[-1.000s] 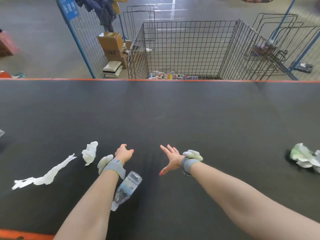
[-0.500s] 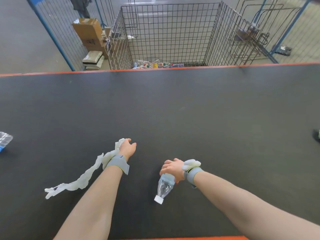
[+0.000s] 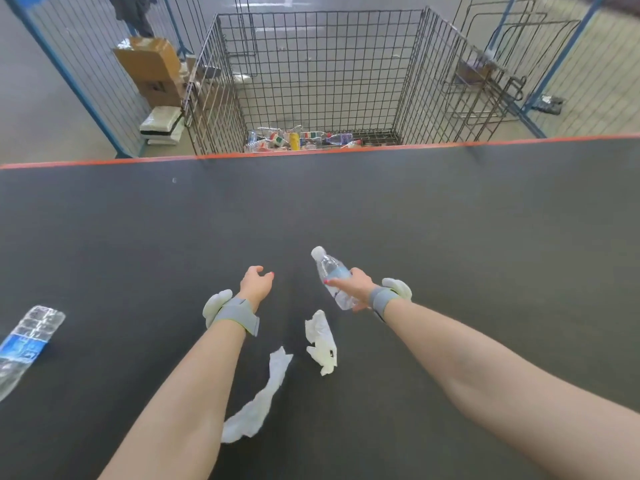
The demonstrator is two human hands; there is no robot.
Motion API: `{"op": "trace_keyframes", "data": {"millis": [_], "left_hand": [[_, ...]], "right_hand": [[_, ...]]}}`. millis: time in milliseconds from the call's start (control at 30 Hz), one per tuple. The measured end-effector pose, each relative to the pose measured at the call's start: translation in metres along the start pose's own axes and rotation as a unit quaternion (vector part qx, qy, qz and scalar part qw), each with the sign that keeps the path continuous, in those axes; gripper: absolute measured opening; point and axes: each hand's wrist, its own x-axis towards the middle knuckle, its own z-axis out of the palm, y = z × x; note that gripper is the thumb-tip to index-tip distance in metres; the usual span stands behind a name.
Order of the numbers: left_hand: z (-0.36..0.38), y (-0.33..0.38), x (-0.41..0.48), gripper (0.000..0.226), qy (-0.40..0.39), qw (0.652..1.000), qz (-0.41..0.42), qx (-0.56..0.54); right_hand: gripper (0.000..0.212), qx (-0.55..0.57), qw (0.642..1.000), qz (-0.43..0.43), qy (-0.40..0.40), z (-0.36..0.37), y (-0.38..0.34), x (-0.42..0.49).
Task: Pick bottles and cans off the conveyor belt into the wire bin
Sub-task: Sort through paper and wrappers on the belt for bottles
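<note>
Bottle in hand, bin dead ahead!
The right hand has its fingers wrapped round a clear, ribbed plastic bottle, held over the matte black conveyor belt short of the wire bin, white cap aimed at it. Next, I reckon, comes a firm toss over the bin's mesh wall. The left hand hangs loose and empty. A crumpled second bottle lies far left of the bin.

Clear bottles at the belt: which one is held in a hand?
The white-capped bottle, gripped by the right hand. The blue-labelled bottle lies loose on the belt at the far left; the left hand holds nothing.
</note>
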Motion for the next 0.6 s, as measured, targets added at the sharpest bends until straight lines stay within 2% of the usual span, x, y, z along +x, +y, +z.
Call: {"op": "trace_keyframes", "data": {"millis": [100,200,333,400,500,600], "left_hand": [[-0.001,0.027,0.035,0.048,0.007,1.000,0.007,-0.024],[-0.003,0.055,0.082,0.048,0.012,0.999,0.000,-0.039],[-0.005,0.078,0.127,0.047,0.013,0.998,0.002,-0.065],[-0.004,0.082,0.145,0.047,0.008,0.998,-0.002,-0.058],[0.003,0.085,0.152,0.048,-0.006,0.999,0.003,-0.041],[0.007,0.079,0.141,0.048,-0.018,1.000,-0.001,-0.013]], "right_hand": [[0.080,0.097,0.995,0.027,0.000,-0.026,-0.055,0.037],[0.081,0.182,0.983,-0.039,0.012,-0.069,-0.152,0.085],[0.108,0.206,0.970,-0.112,0.063,-0.110,-0.261,0.149],[0.109,0.153,0.980,-0.113,0.057,-0.103,-0.278,0.179],[0.085,0.101,0.989,-0.095,0.047,-0.077,-0.264,0.185],[0.076,0.059,0.996,-0.053,0.030,-0.052,-0.228,0.183]]}}
